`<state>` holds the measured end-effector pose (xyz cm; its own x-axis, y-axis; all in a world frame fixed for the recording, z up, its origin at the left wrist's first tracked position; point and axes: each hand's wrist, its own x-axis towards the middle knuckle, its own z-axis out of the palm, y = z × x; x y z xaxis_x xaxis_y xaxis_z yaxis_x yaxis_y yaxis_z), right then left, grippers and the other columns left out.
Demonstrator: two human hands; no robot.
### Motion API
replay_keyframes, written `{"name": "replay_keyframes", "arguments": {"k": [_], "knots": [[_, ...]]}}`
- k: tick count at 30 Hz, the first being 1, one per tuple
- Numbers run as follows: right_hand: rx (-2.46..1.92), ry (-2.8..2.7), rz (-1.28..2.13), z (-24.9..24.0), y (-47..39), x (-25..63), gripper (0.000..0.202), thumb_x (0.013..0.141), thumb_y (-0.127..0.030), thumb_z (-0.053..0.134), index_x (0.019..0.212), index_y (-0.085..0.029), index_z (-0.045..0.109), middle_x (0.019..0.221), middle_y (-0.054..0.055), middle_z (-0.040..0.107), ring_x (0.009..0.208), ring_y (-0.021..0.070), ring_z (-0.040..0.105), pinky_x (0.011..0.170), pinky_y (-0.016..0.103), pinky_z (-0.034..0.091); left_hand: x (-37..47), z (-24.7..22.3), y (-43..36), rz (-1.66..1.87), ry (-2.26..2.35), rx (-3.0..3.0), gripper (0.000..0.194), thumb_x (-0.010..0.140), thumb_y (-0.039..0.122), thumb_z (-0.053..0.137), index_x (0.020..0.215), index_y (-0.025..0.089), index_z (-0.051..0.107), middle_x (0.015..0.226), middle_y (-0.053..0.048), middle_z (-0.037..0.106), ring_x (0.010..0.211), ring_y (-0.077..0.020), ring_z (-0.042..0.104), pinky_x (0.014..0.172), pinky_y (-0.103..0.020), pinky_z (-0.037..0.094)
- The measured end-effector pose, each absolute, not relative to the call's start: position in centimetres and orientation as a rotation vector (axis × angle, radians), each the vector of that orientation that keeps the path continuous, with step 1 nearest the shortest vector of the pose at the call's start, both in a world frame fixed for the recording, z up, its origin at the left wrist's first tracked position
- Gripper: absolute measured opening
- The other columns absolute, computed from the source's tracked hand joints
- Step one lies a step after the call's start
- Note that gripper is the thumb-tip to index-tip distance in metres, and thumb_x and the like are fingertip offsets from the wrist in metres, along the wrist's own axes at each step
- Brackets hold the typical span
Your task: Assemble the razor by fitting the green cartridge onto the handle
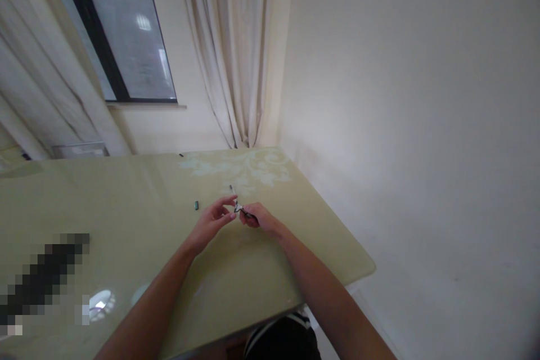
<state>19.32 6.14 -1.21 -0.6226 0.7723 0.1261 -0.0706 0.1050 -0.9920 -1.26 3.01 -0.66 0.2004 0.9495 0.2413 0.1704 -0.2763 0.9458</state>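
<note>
My right hand [256,215] is closed around a small dark object with a pale, wiry-looking end [238,208], too small to name. That end sticks out to the left, toward my left hand [216,216]. My left hand's thumb and index finger are apart, one on either side of the pale end; whether they touch it I cannot tell. Just beyond the fingertips, a thin pen-like stick [232,188] with a dark tip shows. A small dark, greenish block [196,205] lies on the table, left of my left hand.
The glossy pale-green table [126,197] has a white floral pattern at its far corner and meets the wall [400,124] on the right. A tiny black piece [181,154] lies at the far edge. Curtains [236,39] hang by the window. Something dark and pixelated [46,275] is at lower left.
</note>
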Motion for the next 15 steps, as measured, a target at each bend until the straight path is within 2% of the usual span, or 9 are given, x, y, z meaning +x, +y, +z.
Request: {"name": "replay_keyframes", "arguments": {"k": [4,10,15], "knots": [[-0.714,-1.716,1.602,-1.11,6.03,19.35,0.048,0.089,-0.06,0.051,0.064,-0.02,0.056,0.049,-0.007,0.032,0.046,0.0092,0.023,0.047,0.024,0.017,-1.46,-0.87,3.06,1.118,1.034,1.655,0.056,0.086,0.053,0.073,0.131,0.018,0.07,0.077,0.0,0.06,0.073,-0.0155,0.054,0.069,-0.027,0.042],[-0.731,-1.708,1.551,-1.09,6.37,19.37,0.052,0.09,-0.064,0.052,0.06,-0.021,0.049,0.052,-0.006,0.032,0.048,0.0093,0.023,0.048,0.024,0.016,-1.32,-0.84,3.07,1.134,1.042,1.665,0.058,0.089,0.055,0.069,0.134,0.019,0.068,0.08,-0.001,0.062,0.076,-0.0167,0.054,0.071,-0.028,0.043],[-0.729,-1.682,1.594,-0.9,6.5,19.67,0.051,0.089,-0.062,0.057,0.059,-0.02,0.052,0.05,-0.007,0.032,0.046,0.0086,0.023,0.047,0.024,0.017,-1.1,-1.07,2.9,1.142,1.044,1.628,0.058,0.088,0.055,0.069,0.135,0.02,0.067,0.085,-0.003,0.065,0.078,-0.0174,0.054,0.073,-0.029,0.045]]}}
